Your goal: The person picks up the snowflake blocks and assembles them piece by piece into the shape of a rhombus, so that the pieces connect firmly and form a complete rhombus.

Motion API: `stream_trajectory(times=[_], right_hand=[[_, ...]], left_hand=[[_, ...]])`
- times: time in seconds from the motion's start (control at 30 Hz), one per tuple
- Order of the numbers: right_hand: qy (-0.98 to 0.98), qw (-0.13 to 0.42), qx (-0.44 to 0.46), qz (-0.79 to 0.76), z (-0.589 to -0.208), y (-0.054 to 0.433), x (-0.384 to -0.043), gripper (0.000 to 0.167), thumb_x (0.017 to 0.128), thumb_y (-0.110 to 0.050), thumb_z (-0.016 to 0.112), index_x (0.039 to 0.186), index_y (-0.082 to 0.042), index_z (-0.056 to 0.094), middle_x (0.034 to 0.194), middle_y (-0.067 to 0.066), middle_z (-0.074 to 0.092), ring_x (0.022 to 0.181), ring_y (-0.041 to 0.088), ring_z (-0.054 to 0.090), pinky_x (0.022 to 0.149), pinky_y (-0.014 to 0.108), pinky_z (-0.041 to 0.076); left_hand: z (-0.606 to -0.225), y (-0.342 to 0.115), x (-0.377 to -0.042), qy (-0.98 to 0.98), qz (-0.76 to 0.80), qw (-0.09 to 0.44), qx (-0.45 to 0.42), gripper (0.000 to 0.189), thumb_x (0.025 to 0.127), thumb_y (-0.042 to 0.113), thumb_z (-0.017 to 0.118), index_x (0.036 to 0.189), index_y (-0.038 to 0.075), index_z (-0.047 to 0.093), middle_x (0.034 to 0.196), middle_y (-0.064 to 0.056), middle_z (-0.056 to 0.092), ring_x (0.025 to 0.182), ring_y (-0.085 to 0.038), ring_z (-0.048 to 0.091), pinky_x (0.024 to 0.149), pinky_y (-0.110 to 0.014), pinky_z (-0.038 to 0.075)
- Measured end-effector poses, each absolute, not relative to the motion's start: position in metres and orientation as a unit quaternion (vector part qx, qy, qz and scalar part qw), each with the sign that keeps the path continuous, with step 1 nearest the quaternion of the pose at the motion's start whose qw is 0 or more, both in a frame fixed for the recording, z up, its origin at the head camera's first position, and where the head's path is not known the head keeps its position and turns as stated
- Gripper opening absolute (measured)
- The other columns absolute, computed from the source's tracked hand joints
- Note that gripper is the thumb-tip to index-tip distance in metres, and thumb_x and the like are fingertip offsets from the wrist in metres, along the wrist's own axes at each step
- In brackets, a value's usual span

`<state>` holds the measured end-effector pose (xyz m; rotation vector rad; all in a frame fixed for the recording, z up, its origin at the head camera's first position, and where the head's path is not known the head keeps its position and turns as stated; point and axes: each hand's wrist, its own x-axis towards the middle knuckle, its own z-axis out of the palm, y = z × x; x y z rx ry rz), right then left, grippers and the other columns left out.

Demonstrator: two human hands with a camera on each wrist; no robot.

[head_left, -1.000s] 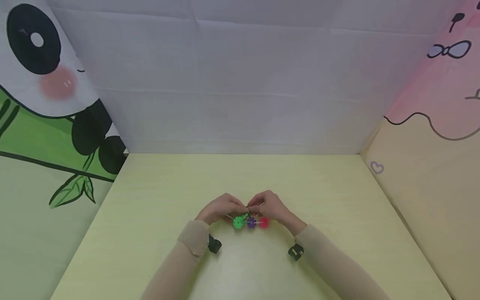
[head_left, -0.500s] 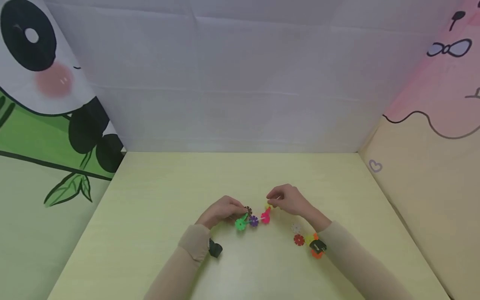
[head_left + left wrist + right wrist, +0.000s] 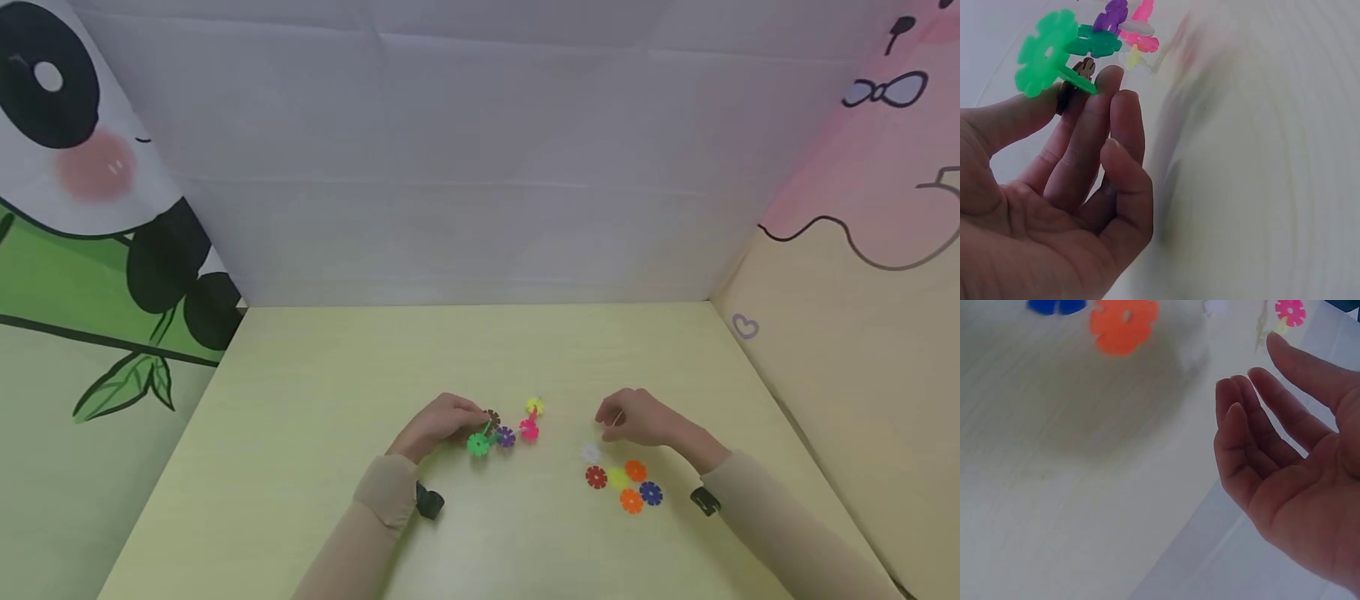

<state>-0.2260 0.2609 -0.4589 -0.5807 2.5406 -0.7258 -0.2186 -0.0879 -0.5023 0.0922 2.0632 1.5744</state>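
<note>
My left hand point(image 3: 447, 423) pinches the brown notched disc point(image 3: 492, 419) between thumb and fingertips. Linked with it is a chain of flower-shaped snowflake discs: a bright green disc point(image 3: 1047, 53), a teal disc point(image 3: 1094, 42), a purple disc point(image 3: 1111, 17), a pink disc point(image 3: 529, 429) and a yellow disc point(image 3: 535, 406) at the far right end. In the right wrist view, the right hand point(image 3: 1300, 469) has its thumb apart from loosely bent fingers, with nothing between them. It hovers just beyond the loose discs, closest to a white disc point(image 3: 591, 452) and an orange disc point(image 3: 636, 471).
Loose on the pale table point(image 3: 337, 367) by the right hand lie a red disc point(image 3: 596, 477), a yellow-green disc point(image 3: 618, 478), a second orange disc point(image 3: 632, 501) and a blue disc point(image 3: 651, 493). A white cloth wall point(image 3: 480, 167) rises behind, with printed panels at both sides.
My right hand has left the chain and moved right, uncovering the loose discs and the yellow disc at the chain's end. The left hand keeps its pinch, almost in place.
</note>
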Motion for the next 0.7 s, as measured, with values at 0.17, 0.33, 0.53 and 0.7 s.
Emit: stream_trajectory(times=[0.17,0.33,0.53,0.7], right_hand=[[0.921,0.248,-0.192,-0.229,-0.467,0.278,-0.213,0.019,0.075,-0.010,0.081,0.090,-0.011,0.068,0.082,-0.001,0.059,0.077,0.018,0.051,0.072,0.035,0.047],[0.921,0.261,-0.177,-0.226,-0.477,0.289,-0.201,0.024,0.070,-0.009,0.084,0.085,-0.012,0.066,0.078,0.000,0.055,0.074,0.019,0.049,0.067,0.035,0.045],[0.928,0.247,-0.169,-0.222,-0.488,0.293,-0.198,0.027,0.068,-0.012,0.087,0.081,-0.015,0.063,0.077,-0.002,0.053,0.074,0.019,0.048,0.067,0.035,0.045],[0.928,0.236,-0.182,-0.226,-0.492,0.295,-0.200,0.027,0.068,-0.010,0.086,0.079,-0.016,0.062,0.077,-0.003,0.054,0.074,0.018,0.048,0.067,0.035,0.045]], left_hand=[[-0.504,-0.089,-0.217,0.764,0.590,0.260,0.023,0.020,0.086,0.025,0.070,0.085,0.006,0.073,0.074,-0.003,0.059,0.065,-0.017,0.049,0.064,-0.031,0.043],[-0.508,-0.089,-0.214,0.767,0.591,0.250,0.014,0.020,0.085,0.026,0.071,0.085,0.007,0.073,0.081,-0.003,0.063,0.076,-0.018,0.050,0.071,-0.033,0.043],[-0.511,-0.090,-0.212,0.770,0.592,0.236,0.005,0.021,0.086,0.026,0.070,0.090,0.006,0.074,0.092,-0.005,0.066,0.088,-0.020,0.052,0.078,-0.036,0.042],[-0.513,-0.089,-0.212,0.768,0.597,0.231,-0.002,0.020,0.086,0.025,0.071,0.091,0.005,0.074,0.092,-0.006,0.066,0.088,-0.020,0.052,0.077,-0.035,0.042]])
